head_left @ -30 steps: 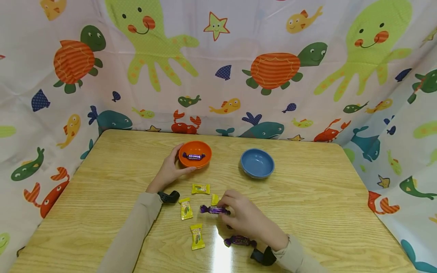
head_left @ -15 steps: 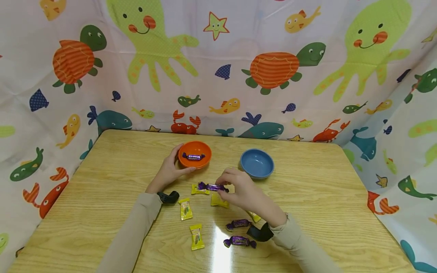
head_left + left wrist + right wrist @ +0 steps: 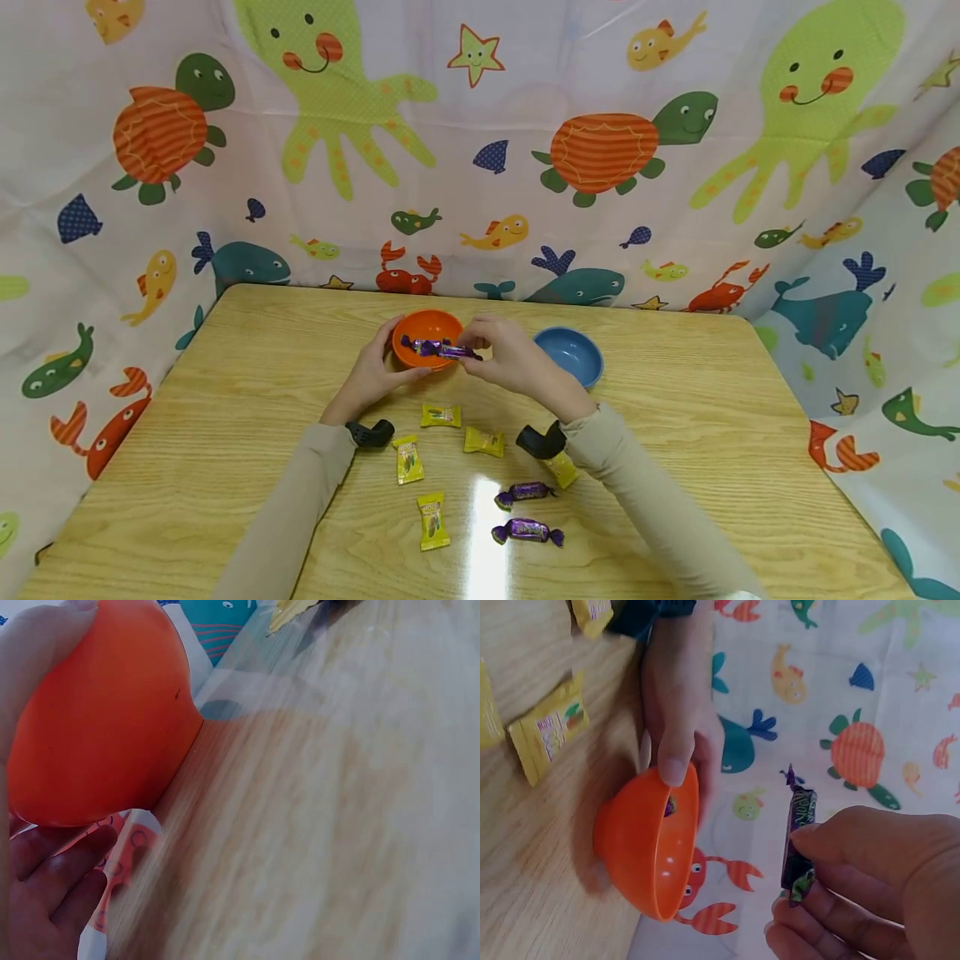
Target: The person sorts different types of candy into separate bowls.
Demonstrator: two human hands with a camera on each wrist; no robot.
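My left hand [image 3: 372, 367] grips the orange bowl [image 3: 422, 320], its thumb at the near rim and its fingers round the far left side. One purple-wrapped candy lies inside that bowl. Above the bowl's right rim, my right hand [image 3: 510, 354] pinches another purple-wrapped candy [image 3: 800, 825] between thumb and fingers. From the right wrist view, this candy is held apart from the orange bowl. Part of the blue bowl [image 3: 576, 354] is hidden behind my right hand.
Several yellow-wrapped candies [image 3: 483, 442] lie on the wooden table [image 3: 262, 375] in front of the bowls. Two purple-wrapped candies [image 3: 527, 531] are nearer the front. A curtain [image 3: 480, 108] printed with sea animals hangs behind and at both sides.
My right hand has lifted the purple candy off the table area and carried it forward and left to the orange bowl. My left hand stays on the bowl.
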